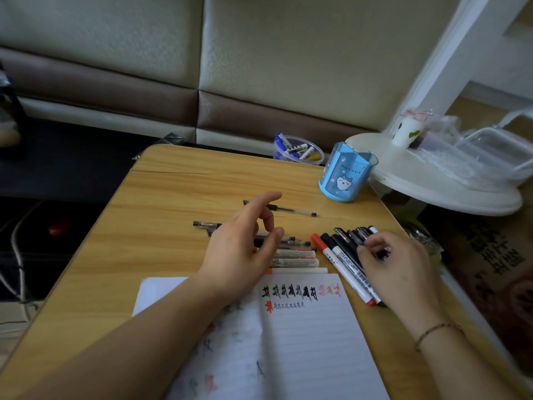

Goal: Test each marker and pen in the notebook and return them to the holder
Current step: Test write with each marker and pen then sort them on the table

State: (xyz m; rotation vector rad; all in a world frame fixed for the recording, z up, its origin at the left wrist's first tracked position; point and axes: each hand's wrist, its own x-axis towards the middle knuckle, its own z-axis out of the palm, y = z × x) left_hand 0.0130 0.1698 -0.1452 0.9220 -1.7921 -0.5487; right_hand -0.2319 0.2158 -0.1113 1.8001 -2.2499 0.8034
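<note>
An open lined notebook point(311, 336) with black and red test marks lies at the table's near edge. Above it is a row of pens and markers point(291, 254); my left hand point(245, 252) hovers over them, fingers apart, holding nothing. To the right lies a bunch of black and red markers point(340, 252). My right hand point(395, 264) rests on that bunch, fingers curled around several of them. A single black pen point(291, 210) lies farther back. The blue pen holder point(346, 171) stands empty at the table's far right corner.
The wooden table point(173, 197) has a crack near its far edge. A clear tub of markers point(297, 150) sits behind it. A white round stand point(450, 180) with a cup and plastic containers is at right. A padded wall lies beyond.
</note>
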